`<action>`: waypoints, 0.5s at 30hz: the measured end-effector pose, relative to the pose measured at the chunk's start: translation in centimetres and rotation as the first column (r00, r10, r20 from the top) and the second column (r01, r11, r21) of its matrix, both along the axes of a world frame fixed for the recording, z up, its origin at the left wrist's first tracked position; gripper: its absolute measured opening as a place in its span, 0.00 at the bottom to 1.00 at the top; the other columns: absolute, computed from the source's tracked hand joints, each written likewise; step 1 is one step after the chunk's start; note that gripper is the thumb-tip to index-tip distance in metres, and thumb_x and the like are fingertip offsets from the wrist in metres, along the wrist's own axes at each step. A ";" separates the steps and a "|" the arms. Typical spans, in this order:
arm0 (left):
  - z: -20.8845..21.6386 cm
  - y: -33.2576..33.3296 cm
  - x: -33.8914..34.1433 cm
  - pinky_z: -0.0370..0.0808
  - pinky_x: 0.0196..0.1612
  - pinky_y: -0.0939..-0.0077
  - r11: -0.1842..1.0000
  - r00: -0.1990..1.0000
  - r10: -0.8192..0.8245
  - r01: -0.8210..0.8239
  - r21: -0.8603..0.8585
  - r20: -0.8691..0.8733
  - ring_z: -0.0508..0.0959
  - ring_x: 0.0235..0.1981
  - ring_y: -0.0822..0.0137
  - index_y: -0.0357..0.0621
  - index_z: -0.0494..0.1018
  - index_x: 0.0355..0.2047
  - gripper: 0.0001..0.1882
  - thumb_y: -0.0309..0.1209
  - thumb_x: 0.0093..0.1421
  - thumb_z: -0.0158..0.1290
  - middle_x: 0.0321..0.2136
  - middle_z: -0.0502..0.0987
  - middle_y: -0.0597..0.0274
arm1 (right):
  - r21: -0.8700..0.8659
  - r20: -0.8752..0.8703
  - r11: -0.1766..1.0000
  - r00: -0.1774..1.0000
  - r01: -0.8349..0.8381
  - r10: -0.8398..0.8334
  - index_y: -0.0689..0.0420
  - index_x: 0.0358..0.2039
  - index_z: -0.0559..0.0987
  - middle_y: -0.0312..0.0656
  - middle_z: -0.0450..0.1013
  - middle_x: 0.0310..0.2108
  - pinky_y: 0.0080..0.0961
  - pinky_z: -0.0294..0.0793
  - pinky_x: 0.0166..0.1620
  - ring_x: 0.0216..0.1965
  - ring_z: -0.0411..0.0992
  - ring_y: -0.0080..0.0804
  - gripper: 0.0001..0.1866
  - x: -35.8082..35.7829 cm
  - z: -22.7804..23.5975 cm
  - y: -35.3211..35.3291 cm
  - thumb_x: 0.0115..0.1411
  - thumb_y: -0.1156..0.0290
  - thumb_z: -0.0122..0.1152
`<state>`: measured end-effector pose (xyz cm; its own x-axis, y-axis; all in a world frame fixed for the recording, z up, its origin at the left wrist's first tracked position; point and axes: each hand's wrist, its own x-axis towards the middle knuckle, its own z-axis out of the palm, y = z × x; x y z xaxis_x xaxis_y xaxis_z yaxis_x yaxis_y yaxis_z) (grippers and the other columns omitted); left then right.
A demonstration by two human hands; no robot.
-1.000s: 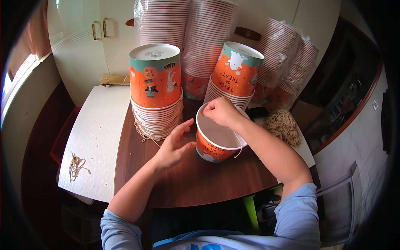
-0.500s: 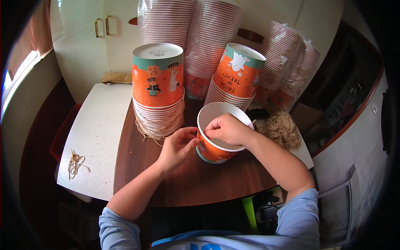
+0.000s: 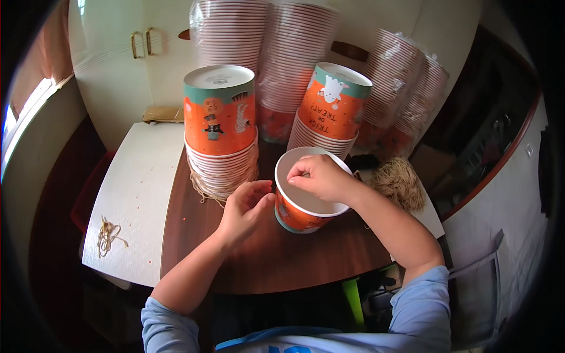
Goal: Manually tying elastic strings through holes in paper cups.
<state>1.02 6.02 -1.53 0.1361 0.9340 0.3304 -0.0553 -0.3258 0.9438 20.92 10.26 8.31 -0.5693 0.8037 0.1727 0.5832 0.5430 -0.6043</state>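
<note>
An orange and teal paper bucket (image 3: 296,215) stands upright on the brown table, its white-rimmed mouth facing up. Over and partly inside this mouth is my right hand (image 3: 323,178), thumb and fingertips pinched together. Whatever the pinch may hold is too small to make out. My left hand (image 3: 242,209) is beside the bucket's left wall, fingers curved and thumb apart, with nothing visible between them. Behind my left hand rises a stack of upturned buckets (image 3: 220,123), with strings looped about its lower rims.
A second upturned stack (image 3: 334,103) stands behind the bucket. Tall plastic-wrapped stacks (image 3: 294,59) line the back, with more wrapped stacks (image 3: 395,70) at the right. A tangled string bundle (image 3: 397,185) lies right of my bucket. Loose string (image 3: 108,236) rests on the white tabletop (image 3: 132,194).
My right hand has lifted slightly from the bucket's left inner wall toward the middle of its mouth. My left fingers have come away from the outer wall.
</note>
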 end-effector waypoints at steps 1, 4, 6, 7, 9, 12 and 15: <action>0.1 0.0 0.2 0.73 0.41 0.80 1.000 1.000 -0.011 0.011 0.001 -0.012 0.75 0.37 0.75 0.34 0.70 0.47 0.17 0.28 0.59 0.56 0.37 0.76 0.61 | 0.066 0.021 0.997 0.999 -0.041 0.040 0.61 0.28 0.79 0.44 0.76 0.26 0.29 0.72 0.34 0.29 0.74 0.34 0.08 0.0 0.1 0.1 0.52 0.69 0.60; 0.5 -0.3 0.2 0.72 0.43 0.80 0.997 0.995 -0.060 0.063 -0.033 0.078 0.74 0.38 0.76 0.35 0.69 0.48 0.17 0.28 0.60 0.55 0.39 0.76 0.61 | 0.108 0.029 0.992 0.998 -0.062 0.059 0.61 0.26 0.79 0.45 0.75 0.25 0.33 0.72 0.34 0.29 0.74 0.38 0.08 -0.1 0.1 0.5 0.50 0.70 0.58; 0.2 -0.1 0.2 0.71 0.43 0.82 0.998 0.992 -0.062 0.065 -0.025 0.106 0.74 0.38 0.76 0.36 0.69 0.48 0.16 0.27 0.60 0.54 0.39 0.76 0.63 | 0.113 0.093 0.991 0.994 -0.070 0.059 0.61 0.26 0.79 0.43 0.74 0.26 0.29 0.72 0.33 0.29 0.74 0.35 0.07 -0.4 0.2 1.0 0.49 0.71 0.59; 0.0 0.1 0.3 0.70 0.43 0.83 0.999 0.994 -0.047 0.046 0.010 0.101 0.73 0.38 0.78 0.36 0.69 0.48 0.16 0.26 0.61 0.54 0.39 0.75 0.64 | 0.094 0.109 0.993 0.992 -0.067 0.056 0.61 0.25 0.79 0.43 0.74 0.26 0.29 0.72 0.33 0.29 0.74 0.35 0.07 -0.5 0.1 1.1 0.49 0.71 0.59; -0.1 0.4 0.2 0.69 0.43 0.84 0.999 0.996 -0.029 0.027 0.028 0.088 0.73 0.37 0.78 0.36 0.70 0.48 0.15 0.25 0.61 0.53 0.39 0.75 0.65 | 0.110 0.060 0.990 0.995 -0.090 0.084 0.61 0.24 0.78 0.44 0.74 0.27 0.30 0.72 0.33 0.29 0.74 0.36 0.06 -0.4 -0.5 1.6 0.49 0.71 0.58; 0.1 0.3 0.4 0.69 0.43 0.84 1.000 0.998 -0.015 0.013 0.023 0.062 0.73 0.38 0.77 0.35 0.70 0.47 0.14 0.24 0.61 0.53 0.39 0.74 0.64 | 0.078 0.046 0.991 0.993 -0.113 0.109 0.61 0.24 0.78 0.45 0.75 0.25 0.31 0.72 0.32 0.28 0.74 0.37 0.07 0.0 -0.6 1.7 0.49 0.71 0.57; 0.2 0.4 0.6 0.69 0.44 0.83 0.999 0.999 -0.002 0.001 0.044 0.037 0.73 0.38 0.75 0.33 0.71 0.46 0.13 0.23 0.61 0.52 0.39 0.74 0.62 | 0.050 0.037 0.995 0.996 -0.087 0.085 0.61 0.23 0.78 0.44 0.75 0.21 0.31 0.72 0.31 0.25 0.74 0.37 0.07 0.4 -0.2 1.6 0.49 0.71 0.57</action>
